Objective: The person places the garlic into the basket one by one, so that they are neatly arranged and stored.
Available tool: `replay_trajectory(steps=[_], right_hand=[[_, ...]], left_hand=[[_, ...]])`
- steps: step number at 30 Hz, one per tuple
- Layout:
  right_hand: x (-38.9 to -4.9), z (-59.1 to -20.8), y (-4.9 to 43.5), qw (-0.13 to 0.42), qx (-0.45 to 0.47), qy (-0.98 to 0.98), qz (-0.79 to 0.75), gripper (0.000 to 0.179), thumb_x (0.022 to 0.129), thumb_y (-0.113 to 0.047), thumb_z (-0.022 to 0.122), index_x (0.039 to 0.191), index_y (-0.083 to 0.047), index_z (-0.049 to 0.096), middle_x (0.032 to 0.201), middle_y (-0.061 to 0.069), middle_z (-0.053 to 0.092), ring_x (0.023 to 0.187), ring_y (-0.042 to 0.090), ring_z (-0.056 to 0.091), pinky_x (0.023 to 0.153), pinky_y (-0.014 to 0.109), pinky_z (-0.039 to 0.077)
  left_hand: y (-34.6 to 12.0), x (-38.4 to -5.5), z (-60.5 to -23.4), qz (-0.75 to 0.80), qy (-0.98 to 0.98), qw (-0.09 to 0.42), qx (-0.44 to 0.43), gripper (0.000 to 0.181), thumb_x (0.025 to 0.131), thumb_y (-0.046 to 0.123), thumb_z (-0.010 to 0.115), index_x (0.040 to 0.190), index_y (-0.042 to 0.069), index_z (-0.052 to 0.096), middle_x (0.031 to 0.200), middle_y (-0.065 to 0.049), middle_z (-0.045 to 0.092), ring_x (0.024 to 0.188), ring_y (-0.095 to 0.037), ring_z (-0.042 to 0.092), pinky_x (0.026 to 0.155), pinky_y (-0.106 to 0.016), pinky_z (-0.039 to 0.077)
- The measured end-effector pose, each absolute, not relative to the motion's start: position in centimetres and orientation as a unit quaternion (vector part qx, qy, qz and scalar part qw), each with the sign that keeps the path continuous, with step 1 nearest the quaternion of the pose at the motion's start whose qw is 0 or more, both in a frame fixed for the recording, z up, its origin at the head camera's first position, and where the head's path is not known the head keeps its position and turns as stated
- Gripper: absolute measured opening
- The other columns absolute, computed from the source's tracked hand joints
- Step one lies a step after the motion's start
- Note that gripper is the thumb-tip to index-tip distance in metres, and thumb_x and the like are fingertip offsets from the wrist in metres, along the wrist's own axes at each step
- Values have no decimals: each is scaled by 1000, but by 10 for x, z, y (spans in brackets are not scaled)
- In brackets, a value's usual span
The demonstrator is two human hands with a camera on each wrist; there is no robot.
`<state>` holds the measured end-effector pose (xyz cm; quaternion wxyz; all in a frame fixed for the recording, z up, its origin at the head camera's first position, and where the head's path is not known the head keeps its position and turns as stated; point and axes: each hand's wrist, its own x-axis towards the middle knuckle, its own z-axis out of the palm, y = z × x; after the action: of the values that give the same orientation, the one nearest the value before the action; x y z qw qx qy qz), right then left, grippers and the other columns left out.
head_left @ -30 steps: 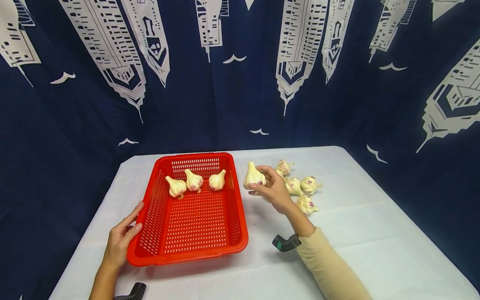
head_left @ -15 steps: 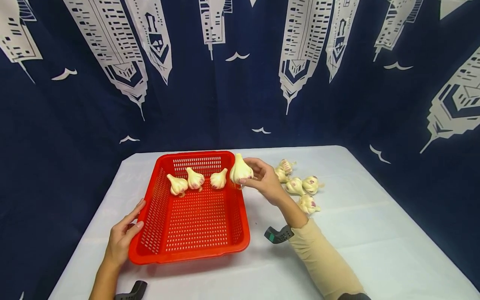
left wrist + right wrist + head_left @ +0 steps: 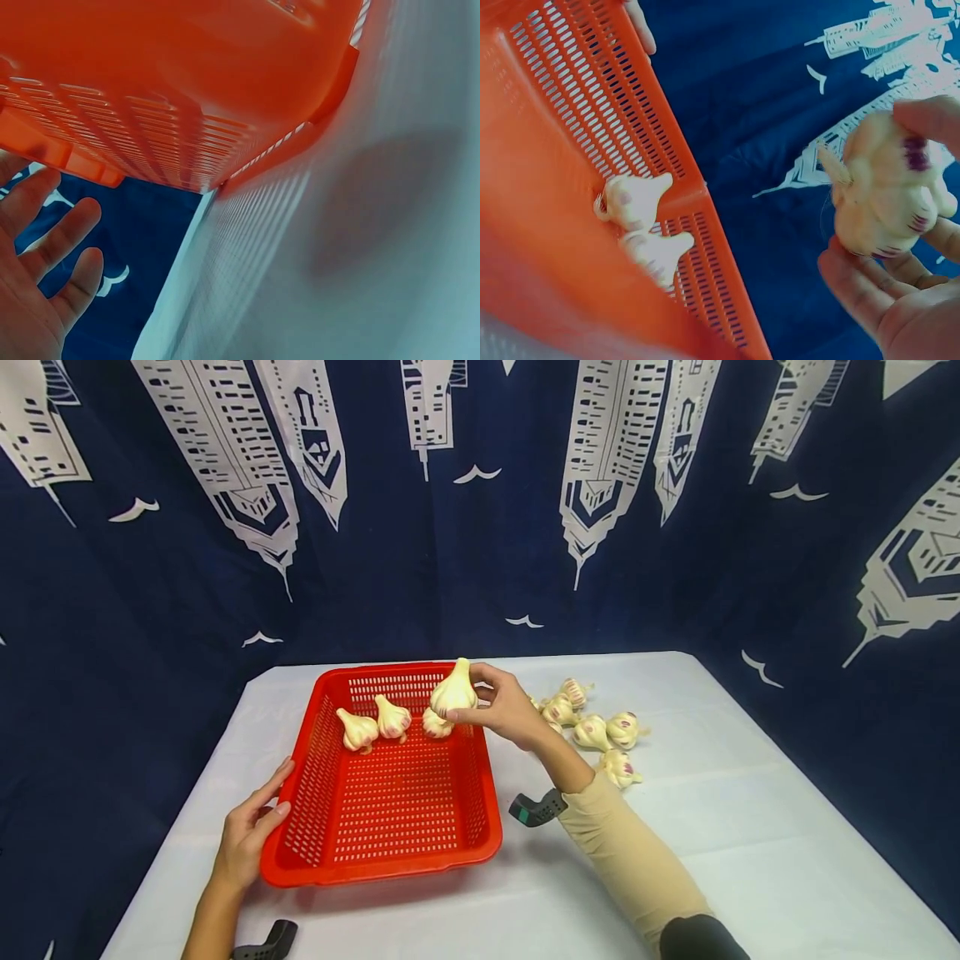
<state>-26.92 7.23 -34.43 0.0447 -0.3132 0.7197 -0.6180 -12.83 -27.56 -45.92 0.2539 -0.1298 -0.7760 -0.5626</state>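
Observation:
Above the right back part of the red basket (image 3: 396,870), my right hand (image 3: 504,703) holds a garlic bulb (image 3: 453,690) between thumb and fingers, neck up in the head view. It partly hides another garlic bulb (image 3: 437,725) in the basket. Two more, a left garlic bulb (image 3: 357,729) and a middle garlic bulb (image 3: 392,718), lie near the basket's back wall. My left hand (image 3: 242,839) touches the basket's left rim; in the left wrist view its fingers (image 3: 64,238) are spread and fairly straight beside the basket's outer wall.
Several loose garlic bulbs (image 3: 592,732) lie on the white tabletop (image 3: 675,827), right of the basket and partly behind my right hand. A dark blue patterned cloth (image 3: 450,560) hangs behind the table. Black wrist devices (image 3: 538,808) sit at both wrists.
My right hand has carried the garlic bulb leftward, from beside the basket across its right rim to above the inside. My left hand and the basket have hardly shifted.

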Motion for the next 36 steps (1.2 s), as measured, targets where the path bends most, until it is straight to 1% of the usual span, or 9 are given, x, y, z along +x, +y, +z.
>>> replay_trajectory(steps=[3,6,10,15,19,24,31,34,36], right_hand=[[-273,-338,62,48,-325,742,-585,58,79,-8,80,130,2,55,116,13,61,104,29,63,85,35,56],[-275,-334,52,41,-330,763,-554,56,79,-15,82,127,-1,58,113,10,64,102,29,62,85,35,55],[-278,-331,39,45,-337,770,-540,52,80,-19,82,124,-2,60,110,9,65,100,29,63,82,34,56],[-281,-332,26,60,-345,772,-531,53,80,-19,81,125,0,59,113,10,65,99,27,65,81,32,57],[-282,-335,18,62,-347,783,-513,53,78,-19,83,122,-1,60,111,9,65,95,23,65,79,30,57],[-282,-335,7,63,-369,796,-477,51,77,-22,85,119,-4,62,108,5,64,93,18,64,78,27,56],[-283,-325,-10,62,-384,795,-465,51,77,-20,86,119,-5,61,109,4,63,100,19,62,80,25,54],[-284,-321,-18,68,-396,790,-463,52,77,-20,85,121,-5,61,111,4,63,100,19,63,81,25,54],[-285,-320,-23,83,-408,782,-464,52,77,-19,85,121,-5,61,112,4,63,99,19,64,81,26,54]], left_hand=[[-275,-128,-460,-560,-777,257,-128,48,93,-7,49,141,-3,51,144,10,52,77,-9,65,66,-18,55],[-275,-128,-460,-557,-780,258,-125,48,93,-6,49,141,-3,51,144,11,52,77,-8,64,65,-19,55],[-276,-128,-460,-550,-784,260,-122,48,93,-6,50,141,-2,52,143,12,52,80,-7,64,65,-18,55],[-276,-127,-461,-538,-791,265,-125,48,93,-4,50,140,-2,52,144,11,51,92,-4,61,68,-15,53],[-276,-127,-463,-536,-794,261,-121,47,93,-3,50,140,-1,53,145,9,52,98,-2,58,70,-14,52],[-275,-126,-465,-533,-797,262,-112,47,93,-2,50,140,0,54,144,5,53,97,-3,57,69,-14,52],[-274,-126,-463,-539,-791,268,-114,47,92,-4,50,139,-1,55,142,9,54,92,-5,58,66,-15,51],[-275,-127,-462,-538,-789,271,-116,47,92,-4,51,139,0,55,142,10,54,92,-5,58,66,-14,51],[-275,-128,-461,-536,-790,271,-119,47,92,-4,51,139,-1,54,142,10,53,95,-4,57,67,-14,51]])
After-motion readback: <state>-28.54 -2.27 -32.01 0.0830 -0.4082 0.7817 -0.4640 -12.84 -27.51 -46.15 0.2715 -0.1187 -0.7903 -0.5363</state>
